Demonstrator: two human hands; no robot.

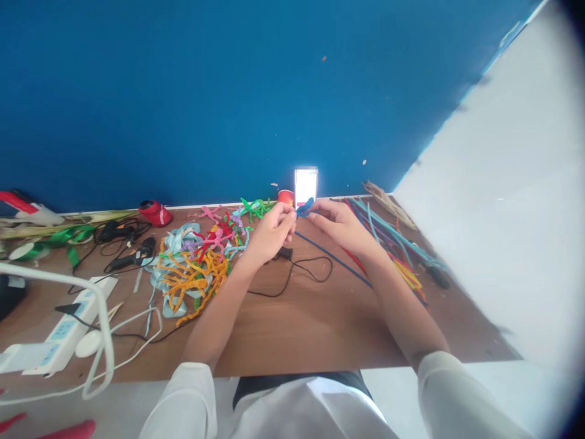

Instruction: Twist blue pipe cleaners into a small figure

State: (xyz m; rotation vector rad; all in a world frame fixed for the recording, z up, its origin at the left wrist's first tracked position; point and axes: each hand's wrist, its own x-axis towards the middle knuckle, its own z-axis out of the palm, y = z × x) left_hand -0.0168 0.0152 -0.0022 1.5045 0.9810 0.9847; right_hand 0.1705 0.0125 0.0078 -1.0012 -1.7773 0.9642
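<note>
Left hand (275,230), right hand (342,225) pinching blue fuzzy piece (305,208), apparently looped; lit screen (306,185) partly hidden behind.

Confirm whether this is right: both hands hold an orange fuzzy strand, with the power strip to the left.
Wrong colour: the head view shows the fuzzy strand is blue. The left hand and right hand do hold it, with the power strip to the left.
</note>
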